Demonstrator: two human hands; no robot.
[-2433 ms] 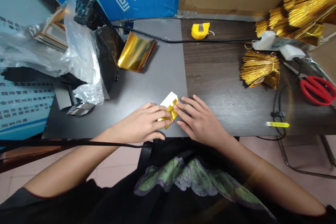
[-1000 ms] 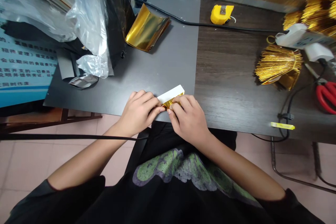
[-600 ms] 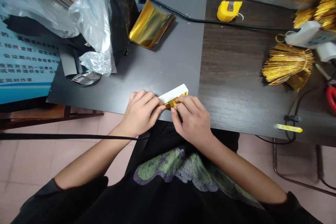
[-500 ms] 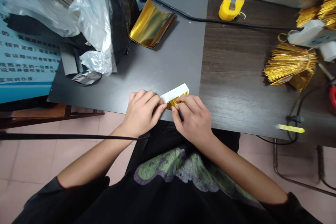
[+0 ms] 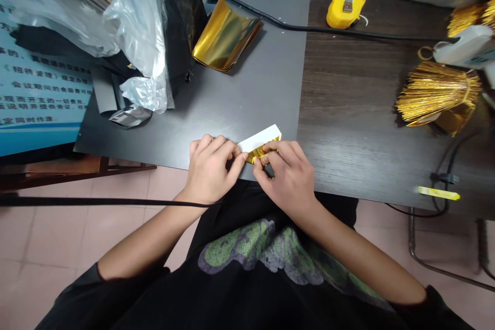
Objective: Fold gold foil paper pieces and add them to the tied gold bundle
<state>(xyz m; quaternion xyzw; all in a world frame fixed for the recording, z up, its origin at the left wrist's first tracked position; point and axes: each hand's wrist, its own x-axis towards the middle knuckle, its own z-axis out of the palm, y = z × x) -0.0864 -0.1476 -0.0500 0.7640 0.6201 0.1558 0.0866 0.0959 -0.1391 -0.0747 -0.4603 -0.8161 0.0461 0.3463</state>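
A small strip of gold foil paper (image 5: pixel 257 153) with a white part (image 5: pixel 260 138) along its far side lies at the table's near edge, slanting up to the right. My left hand (image 5: pixel 212 165) is closed on its left end, thumb and fingers pinching there. My right hand (image 5: pixel 288 172) has its fingers curled and pressed on the gold part from the right. The undersides of the fingers and part of the strip are hidden. Farther back on the grey sheet (image 5: pixel 266 77) rests a curved stack of gold foil sheets (image 5: pixel 226 36).
A yellow tape measure (image 5: pixel 344 12) sits at the back, beside a black cable (image 5: pixel 371 34). Gold fringed bundles (image 5: pixel 436 93) lie at the right, with a yellow stick-like piece (image 5: pixel 439 193) nearer the edge. Plastic bags (image 5: pixel 141 26) crowd the left.
Both hands stay at the strip with small finger movements; more of the gold part shows between them. The whole view has shifted slightly.
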